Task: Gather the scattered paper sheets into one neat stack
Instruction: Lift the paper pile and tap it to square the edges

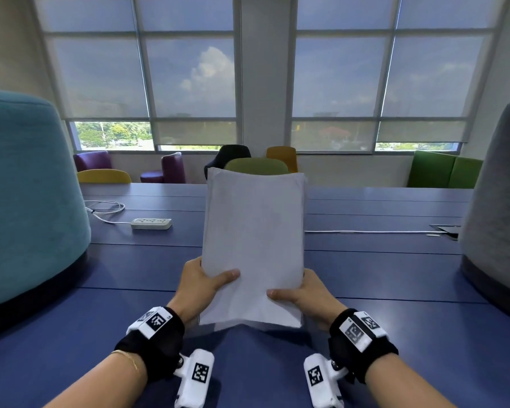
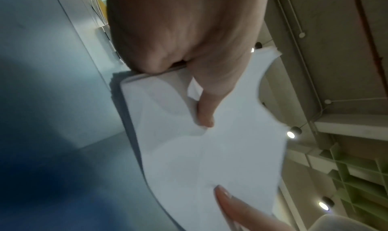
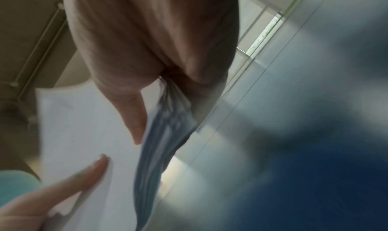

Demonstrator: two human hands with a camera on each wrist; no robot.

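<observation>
blue table [image 1: 395, 334] runs toward tall blinded windows [image 1: 189, 75]; lounge chairs along the far wall.

stack [image 1: 253, 245] held upright on its short bottom edge, which sits on or just above the table, between both wrists; contact itself hidden. likely stood on end so the sheets can drop level and be squared by tapping. top edge uneven, side edges fanned in the right wrist view, so not yet neat.

left hand [image 1: 202, 285] grasps the lower left edge, thumb across the front, fingers behind. right hand [image 1: 304, 294] does the same on the lower right edge. low two-sided grip probably keeps the sheets loose enough to settle.

no loose sheets in sight on the table; gathering looks done, aligning remains.

power strip [image 1: 151, 223] and cord [image 1: 106, 209] well left of the stack; teal seat back [image 1: 30, 187] at far left, grey one [image 1: 498, 187] at far right.
</observation>
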